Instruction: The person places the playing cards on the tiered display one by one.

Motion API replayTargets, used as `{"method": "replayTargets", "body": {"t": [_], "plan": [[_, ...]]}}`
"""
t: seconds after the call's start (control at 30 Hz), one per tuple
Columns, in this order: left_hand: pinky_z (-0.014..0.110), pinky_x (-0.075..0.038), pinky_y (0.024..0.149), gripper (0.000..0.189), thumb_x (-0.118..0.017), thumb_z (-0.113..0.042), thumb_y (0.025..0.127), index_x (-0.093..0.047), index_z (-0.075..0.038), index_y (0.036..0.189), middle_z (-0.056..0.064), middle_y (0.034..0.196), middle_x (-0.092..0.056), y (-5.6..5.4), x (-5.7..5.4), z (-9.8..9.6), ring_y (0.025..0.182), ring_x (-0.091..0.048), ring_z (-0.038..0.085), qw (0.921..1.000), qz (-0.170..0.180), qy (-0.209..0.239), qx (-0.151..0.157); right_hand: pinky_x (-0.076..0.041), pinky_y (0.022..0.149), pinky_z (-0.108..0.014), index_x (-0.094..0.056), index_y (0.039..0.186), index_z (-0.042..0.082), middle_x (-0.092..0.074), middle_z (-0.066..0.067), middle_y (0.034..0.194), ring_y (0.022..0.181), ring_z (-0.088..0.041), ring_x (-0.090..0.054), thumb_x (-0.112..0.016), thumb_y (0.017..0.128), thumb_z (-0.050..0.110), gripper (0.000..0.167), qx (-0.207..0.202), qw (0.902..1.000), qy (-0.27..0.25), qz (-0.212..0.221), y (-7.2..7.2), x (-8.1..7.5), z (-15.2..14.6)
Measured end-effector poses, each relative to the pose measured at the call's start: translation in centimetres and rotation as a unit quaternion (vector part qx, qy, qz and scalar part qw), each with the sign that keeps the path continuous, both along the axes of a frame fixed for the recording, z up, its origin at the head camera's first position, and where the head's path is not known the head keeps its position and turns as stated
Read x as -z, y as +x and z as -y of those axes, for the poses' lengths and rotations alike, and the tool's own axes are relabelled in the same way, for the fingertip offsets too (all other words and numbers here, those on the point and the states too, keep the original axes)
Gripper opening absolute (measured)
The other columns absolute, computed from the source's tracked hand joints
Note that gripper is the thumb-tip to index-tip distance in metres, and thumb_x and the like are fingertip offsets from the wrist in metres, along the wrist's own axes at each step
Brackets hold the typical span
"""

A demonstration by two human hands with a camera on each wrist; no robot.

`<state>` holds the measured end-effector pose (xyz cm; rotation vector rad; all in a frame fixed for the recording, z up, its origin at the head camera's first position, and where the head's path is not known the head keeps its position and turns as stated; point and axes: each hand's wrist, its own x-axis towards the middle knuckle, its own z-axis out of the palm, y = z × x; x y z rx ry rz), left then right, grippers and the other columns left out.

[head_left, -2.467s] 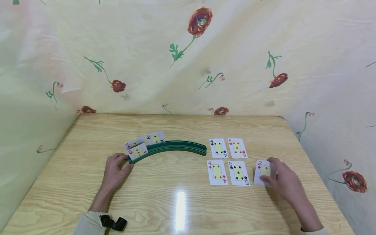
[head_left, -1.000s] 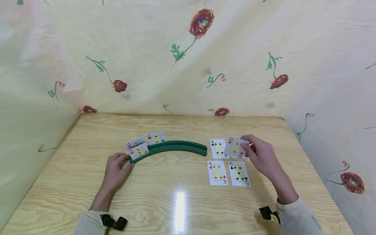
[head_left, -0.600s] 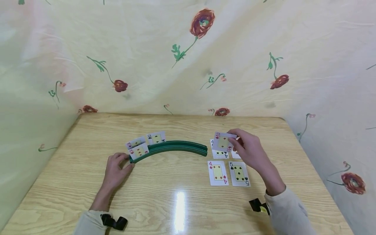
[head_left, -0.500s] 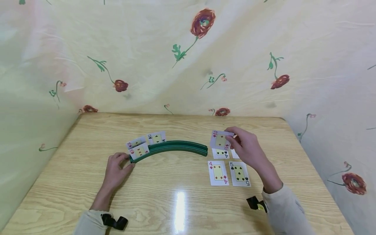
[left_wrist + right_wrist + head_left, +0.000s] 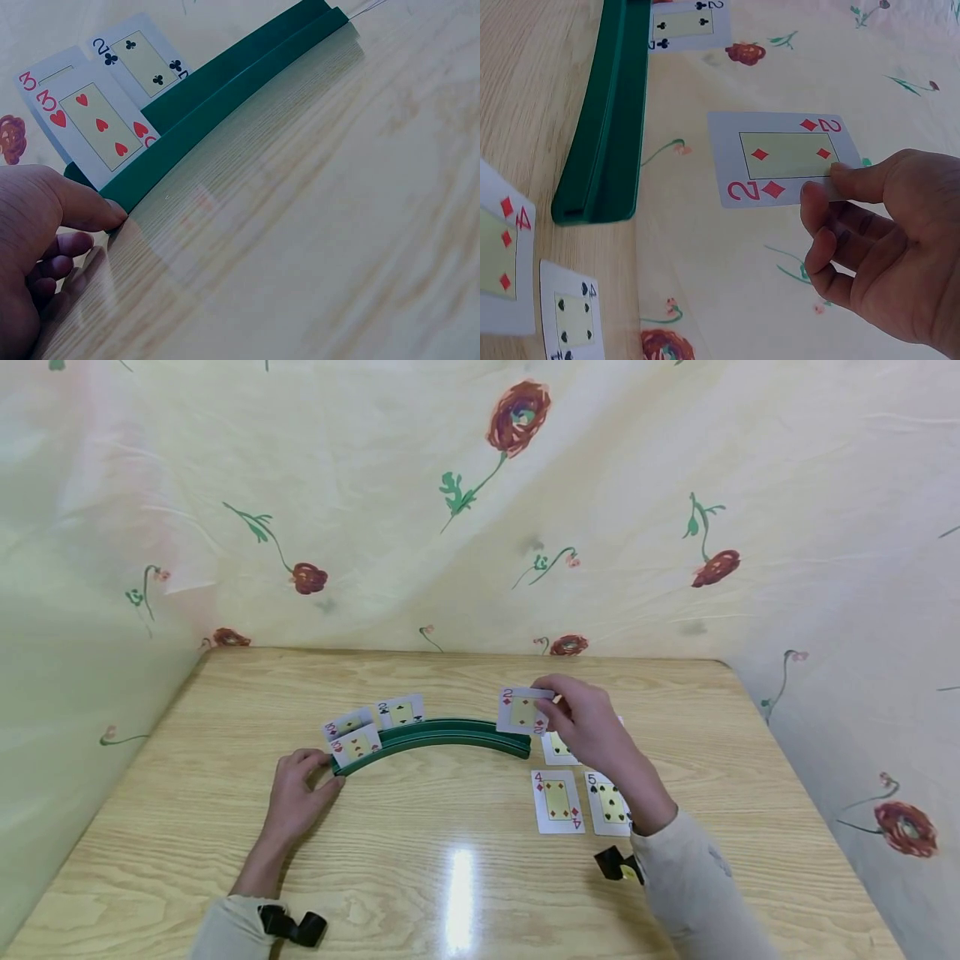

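A curved green card holder (image 5: 450,732) stands on the table. My left hand (image 5: 296,799) grips its left end between thumb and fingers. In that end stand a three of hearts (image 5: 101,124), another red three (image 5: 56,67) mostly hidden behind it, and a two of clubs (image 5: 139,60) in the rear slot. My right hand (image 5: 588,722) pinches a two of diamonds (image 5: 787,154) by one edge, thumb on its face. In the head view this card hangs over the holder's right end, covering part of the rear slot.
Right of the holder lie a four of diamonds (image 5: 557,802), a five of spades (image 5: 607,806) and a four of spades (image 5: 558,750), face up. My right arm covers most of another card behind. A flowered cloth (image 5: 375,527) rises at the table's (image 5: 375,877) far edge.
My right hand has lifted the two of diamonds from the table's right side and carried it left, past the laid-out cards, to the holder's right end. My left hand stays put.
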<state>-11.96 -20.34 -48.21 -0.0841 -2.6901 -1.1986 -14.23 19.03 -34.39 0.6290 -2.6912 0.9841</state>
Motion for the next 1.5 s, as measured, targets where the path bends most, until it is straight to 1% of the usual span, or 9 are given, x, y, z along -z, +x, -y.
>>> {"method": "replayTargets", "body": {"t": [0.13,0.23,0.4,0.6,0.97,1.27,1.43,1.5], "plan": [[0.047,-0.033,0.095,0.031,-0.073,-0.004,0.085,-0.068,0.009,0.112,0.027,0.122,-0.059,0.0,-0.1,0.0,0.116,-0.044,0.039,1.0,0.007,0.002,-0.001,-0.045,0.056,-0.021,-0.065,0.115,0.003,-0.072,-0.014,0.099,0.065,-0.015,-0.061,-0.061,0.098,0.004,0.018,-0.018,0.9998,-0.009,0.004,-0.6,0.2,1.3],[0.047,-0.033,0.095,0.03,-0.073,-0.003,0.085,-0.068,0.009,0.112,0.027,0.122,-0.059,0.0,-0.1,0.1,0.116,-0.044,0.038,1.0,0.007,0.003,-0.001,-0.045,0.056,-0.021,-0.065,0.114,0.003,-0.072,-0.014,0.098,0.065,-0.015,-0.06,-0.061,0.097,0.004,0.017,-0.031,0.9994,-0.014,-0.002,-0.9,0.4,2.3],[0.046,-0.032,0.094,0.028,-0.073,-0.003,0.085,-0.068,0.008,0.11,0.027,0.12,-0.06,0.0,0.0,0.0,0.114,-0.044,0.037,1.0,0.001,0.005,0.002,-0.042,0.058,-0.021,-0.066,0.113,0.004,-0.072,-0.012,0.099,0.067,-0.013,-0.055,-0.061,0.098,0.006,0.016,-0.042,0.9988,-0.021,-0.011,-1.3,0.7,3.8],[0.046,-0.032,0.095,0.029,-0.073,-0.004,0.085,-0.068,0.008,0.111,0.026,0.121,-0.06,0.0,0.0,0.0,0.115,-0.044,0.038,1.0,0.007,0.007,0.0,-0.044,0.061,-0.022,-0.067,0.112,0.003,-0.072,-0.012,0.1,0.069,-0.014,-0.054,-0.06,0.098,0.006,0.015,-0.054,0.9982,-0.027,-0.001,-1.8,1.5,5.4],[0.047,-0.032,0.096,0.028,-0.073,-0.003,0.086,-0.068,0.008,0.112,0.026,0.121,-0.06,0.0,-0.1,0.0,0.117,-0.043,0.037,0.9999,0.013,0.009,0.001,-0.048,0.065,-0.024,-0.068,0.109,0.005,-0.073,-0.01,0.103,0.074,-0.015,-0.057,-0.062,0.098,0.008,0.014,-0.062,0.9979,-0.015,-0.015,-2.5,2.2,8.2],[0.047,-0.031,0.096,0.029,-0.074,-0.002,0.085,-0.068,0.009,0.111,0.026,0.12,-0.06,0.0,-0.1,0.0,0.117,-0.043,0.037,0.9999,0.009,0.013,-0.001,-0.048,0.068,-0.024,-0.069,0.109,0.005,-0.073,-0.01,0.104,0.078,-0.016,-0.058,-0.062,0.097,0.007,0.014,-0.068,0.9975,-0.019,-0.007,-2.7,2.8,10.2],[0.043,-0.032,0.094,0.03,-0.074,-0.003,0.085,-0.068,0.009,0.112,0.026,0.12,-0.06,-0.1,0.1,0.0,0.115,-0.043,0.036,0.9999,0.007,0.012,-0.002,-0.05,0.07,-0.025,-0.069,0.111,0.006,-0.072,-0.01,0.108,0.083,-0.015,-0.06,-0.062,0.098,0.008,0.015,-0.063,0.9978,-0.01,0.014,-2.7,3.2,11.0],[0.043,-0.032,0.094,0.03,-0.074,-0.004,0.085,-0.068,0.009,0.112,0.026,0.121,-0.06,-0.1,0.2,0.0,0.115,-0.043,0.036,0.9999,0.009,0.011,-0.002,-0.051,0.071,-0.026,-0.069,0.111,0.006,-0.073,-0.01,0.108,0.083,-0.016,-0.061,-0.062,0.098,0.008,0.015,-0.063,0.9979,-0.008,0.015,-2.8,3.4,11.3]]}}
